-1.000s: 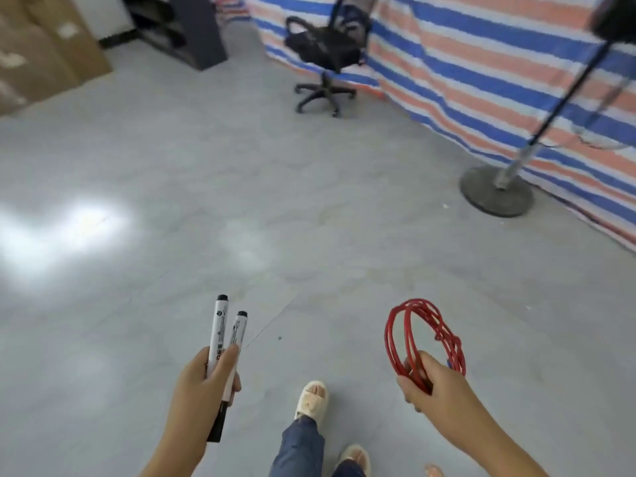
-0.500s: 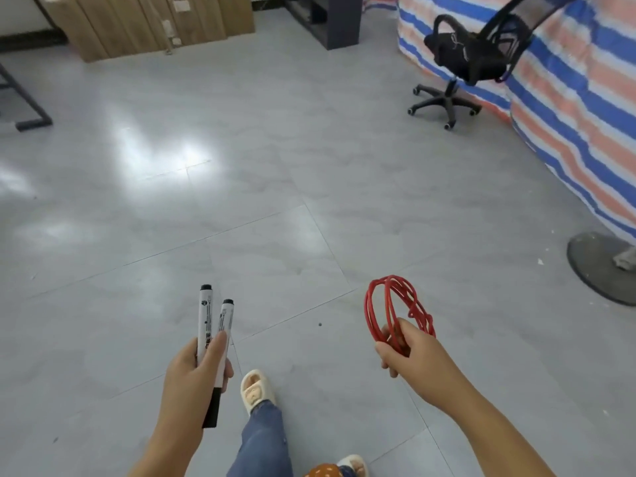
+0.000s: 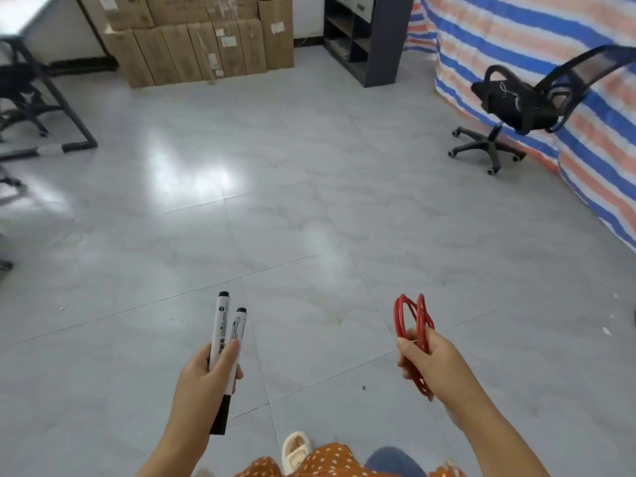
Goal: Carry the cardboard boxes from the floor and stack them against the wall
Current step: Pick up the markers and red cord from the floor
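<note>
Two whiteboard markers (image 3: 225, 335) stand upright in the left hand (image 3: 205, 376), whose fingers and thumb curl round their barrels, black caps poking out above and below the fist. To its right and level with it, the right hand (image 3: 426, 363) grips a coil of red cable (image 3: 414, 325), fingers wrapped through the loops. Well ahead of both hands, across the grey tiled floor (image 3: 292, 208), the cardboard boxes (image 3: 203, 39) stand stacked against the wall, beside a dark shelf unit (image 3: 364, 36).
</note>
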Demonstrator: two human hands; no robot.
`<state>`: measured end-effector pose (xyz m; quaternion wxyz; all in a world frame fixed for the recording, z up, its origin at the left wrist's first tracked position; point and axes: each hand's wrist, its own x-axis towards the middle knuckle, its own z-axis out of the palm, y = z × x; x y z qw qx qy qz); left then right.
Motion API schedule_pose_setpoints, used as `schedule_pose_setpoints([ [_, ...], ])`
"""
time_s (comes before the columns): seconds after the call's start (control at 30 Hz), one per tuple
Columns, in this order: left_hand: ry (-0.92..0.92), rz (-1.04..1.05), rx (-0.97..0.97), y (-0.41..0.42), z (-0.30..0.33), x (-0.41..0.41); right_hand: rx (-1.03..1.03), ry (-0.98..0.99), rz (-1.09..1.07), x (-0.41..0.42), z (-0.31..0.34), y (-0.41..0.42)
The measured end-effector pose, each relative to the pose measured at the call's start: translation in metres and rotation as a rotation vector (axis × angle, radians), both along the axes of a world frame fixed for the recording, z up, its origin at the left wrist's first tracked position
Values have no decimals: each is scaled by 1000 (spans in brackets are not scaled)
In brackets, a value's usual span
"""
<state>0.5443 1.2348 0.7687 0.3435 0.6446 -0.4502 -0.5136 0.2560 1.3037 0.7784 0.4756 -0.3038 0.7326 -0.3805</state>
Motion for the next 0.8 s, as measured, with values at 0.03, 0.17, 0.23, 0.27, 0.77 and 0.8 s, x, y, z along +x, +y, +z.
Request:
schedule_pose_setpoints([
  [0.03, 2, 16, 2, -12, -1, 8, 3, -21, 0, 6, 0, -15],
  [0.17, 3, 71, 17, -56, -8, 28, 30, -52, 30, 18, -1, -68],
  [0.23, 6, 102, 35, -78, -14, 33, 56, -39, 35, 20, -5, -97],
  [0.27, 8, 121, 45, -90, -17, 35, 69, -31, 40, 20, -8, -113],
  [0.77, 10, 421, 14, -353, -15, 18, 87, -23, 314, -7, -17, -466],
  [0.8, 9, 439, 12, -370, -14, 16, 87, -17, 341, -6, -15, -490],
])
